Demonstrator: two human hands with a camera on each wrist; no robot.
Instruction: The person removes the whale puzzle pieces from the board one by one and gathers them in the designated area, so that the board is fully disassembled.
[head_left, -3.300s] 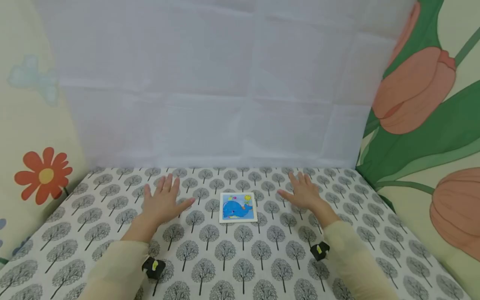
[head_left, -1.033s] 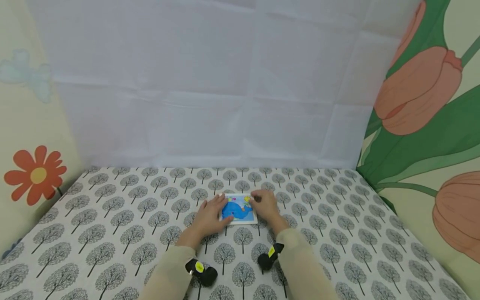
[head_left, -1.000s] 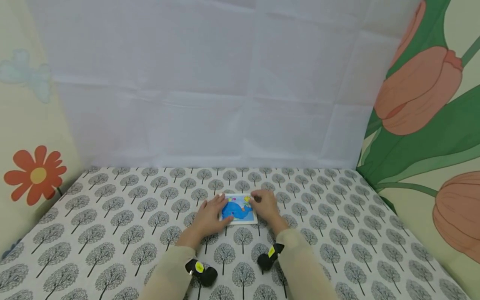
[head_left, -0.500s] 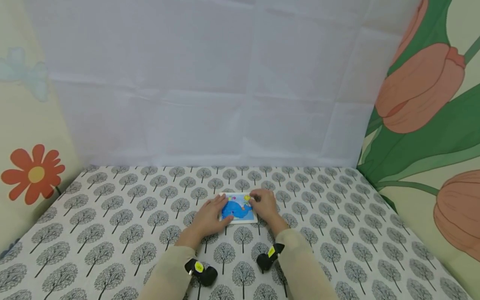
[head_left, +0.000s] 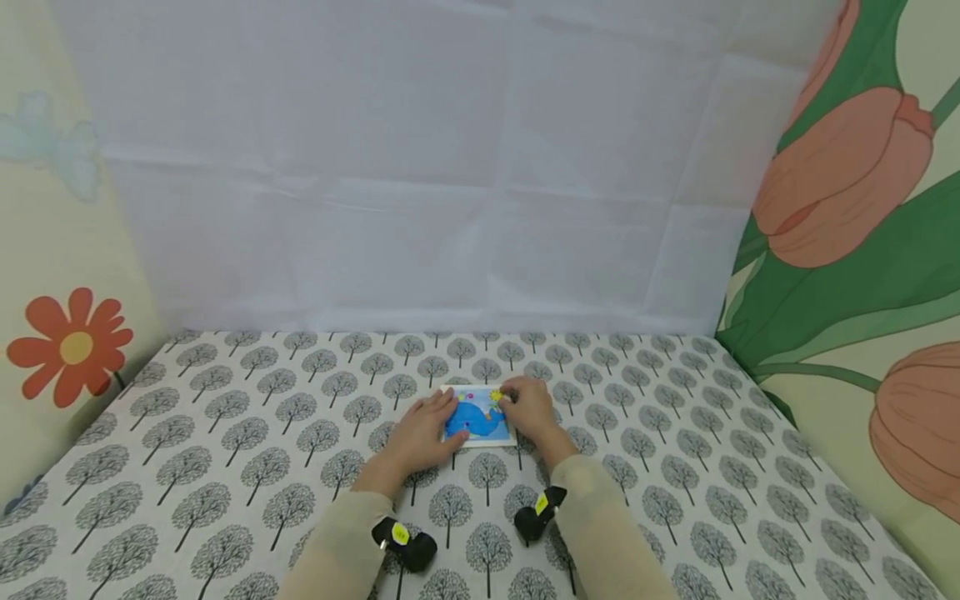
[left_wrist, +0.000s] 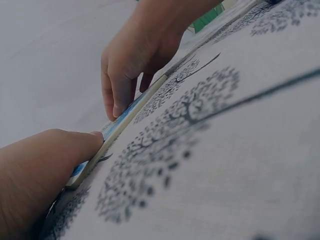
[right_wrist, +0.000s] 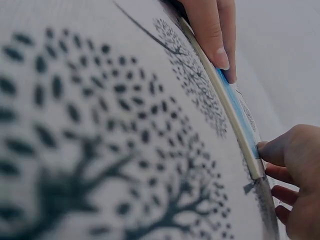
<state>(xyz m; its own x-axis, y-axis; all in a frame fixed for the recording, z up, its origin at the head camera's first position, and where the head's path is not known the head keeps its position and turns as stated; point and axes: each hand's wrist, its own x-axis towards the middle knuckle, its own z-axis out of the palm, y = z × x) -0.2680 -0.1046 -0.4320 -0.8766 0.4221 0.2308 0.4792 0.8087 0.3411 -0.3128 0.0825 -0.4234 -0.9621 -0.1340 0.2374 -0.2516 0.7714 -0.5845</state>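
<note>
A thin, square whale picture board point(head_left: 477, 427) with a pale rim lies flat on the tree-print cloth in the head view. Along its left side rests my left hand point(head_left: 417, 435), fingers straight over the edge and thumb on the lower part. My right hand point(head_left: 531, 410) bends over the upper right corner, next to the printed sun, with curled fingers. In the right wrist view the right thumb point(right_wrist: 274, 150) touches the board's surface and the other fingers curl beside its edge. My hands cover the left edge and upper right corner.
The patterned cloth point(head_left: 247, 467) covers the table on all sides of the board. A white sheet point(head_left: 420, 208) hangs behind it. Flower-painted walls point(head_left: 840, 183) stand at both sides. Black wrist cameras point(head_left: 405, 546) sit at both sleeves.
Both hands came inward from lying spread on either side of the board and now touch it. During the last second the hands and board have hardly moved; the head view shifted slightly.
</note>
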